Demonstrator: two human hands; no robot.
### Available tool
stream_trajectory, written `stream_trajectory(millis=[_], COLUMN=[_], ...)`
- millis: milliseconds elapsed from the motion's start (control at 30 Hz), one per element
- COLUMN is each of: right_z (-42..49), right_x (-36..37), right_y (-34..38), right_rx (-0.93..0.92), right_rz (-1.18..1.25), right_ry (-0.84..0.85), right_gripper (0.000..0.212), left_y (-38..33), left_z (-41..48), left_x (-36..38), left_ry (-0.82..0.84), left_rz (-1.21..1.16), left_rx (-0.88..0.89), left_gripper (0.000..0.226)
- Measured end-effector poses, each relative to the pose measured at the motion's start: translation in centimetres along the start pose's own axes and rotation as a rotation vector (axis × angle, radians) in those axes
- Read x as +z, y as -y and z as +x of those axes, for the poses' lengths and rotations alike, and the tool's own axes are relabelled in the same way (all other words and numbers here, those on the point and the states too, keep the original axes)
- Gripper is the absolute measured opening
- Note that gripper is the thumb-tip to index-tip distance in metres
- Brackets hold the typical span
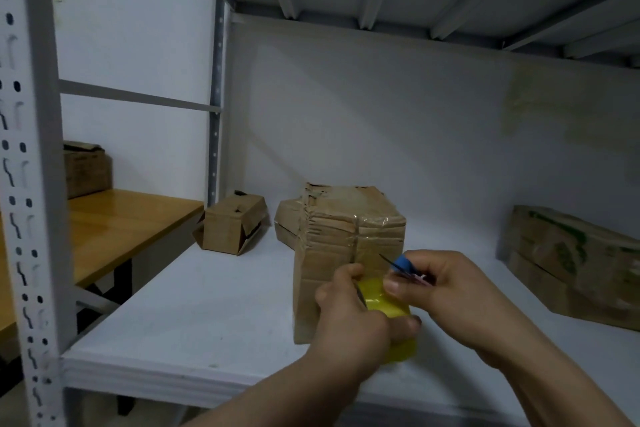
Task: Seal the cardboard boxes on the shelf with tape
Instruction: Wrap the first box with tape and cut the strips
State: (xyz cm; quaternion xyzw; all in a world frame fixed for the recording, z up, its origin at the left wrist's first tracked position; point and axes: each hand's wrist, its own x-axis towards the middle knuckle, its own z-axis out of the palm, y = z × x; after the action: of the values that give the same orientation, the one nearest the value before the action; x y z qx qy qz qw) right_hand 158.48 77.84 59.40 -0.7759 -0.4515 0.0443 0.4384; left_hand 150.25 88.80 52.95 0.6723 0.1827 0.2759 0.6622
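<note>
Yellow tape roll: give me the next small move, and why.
Probably cut the tape free just above the yellow tape roll. The left hand grips that roll close to the front of the brown cardboard box, whose seam already shows clear tape, and the right hand holds a small blue-handled cutter pointed at it.

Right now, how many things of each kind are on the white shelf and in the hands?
Cardboard boxes: 4 (left box, back box, front box, printed right box, which may be two stacked)
Yellow tape roll: 1
Blue-handled cutter: 1
Total: 6
</note>
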Motion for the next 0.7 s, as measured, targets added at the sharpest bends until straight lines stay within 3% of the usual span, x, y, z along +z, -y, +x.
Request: stream_trajectory(millis=[167, 433, 700], right_z=[-1.2, -0.6, -0.6], right_x=[-0.3, -0.4, -1.1], right_y=[1.1, 1.2, 1.3], right_rx=[0.097, 0.366, 0.407], right_rz=[0.211, 0.285, 0.128], right_ry=[0.069, 0.066, 0.050], right_gripper=[0.016, 0.024, 0.038], left_y=[0.2, 0.9, 1.5], left_z=[0.2, -2.2, -2.4], left_x=[0.0, 0.1, 0.6], left_ry=[-0.076, -0.245, -0.295], left_rz=[-0.024, 0.300, 0.268], left_rx=[0.063, 0.626, 0.767], left_gripper=[0.067, 0.044, 0.071])
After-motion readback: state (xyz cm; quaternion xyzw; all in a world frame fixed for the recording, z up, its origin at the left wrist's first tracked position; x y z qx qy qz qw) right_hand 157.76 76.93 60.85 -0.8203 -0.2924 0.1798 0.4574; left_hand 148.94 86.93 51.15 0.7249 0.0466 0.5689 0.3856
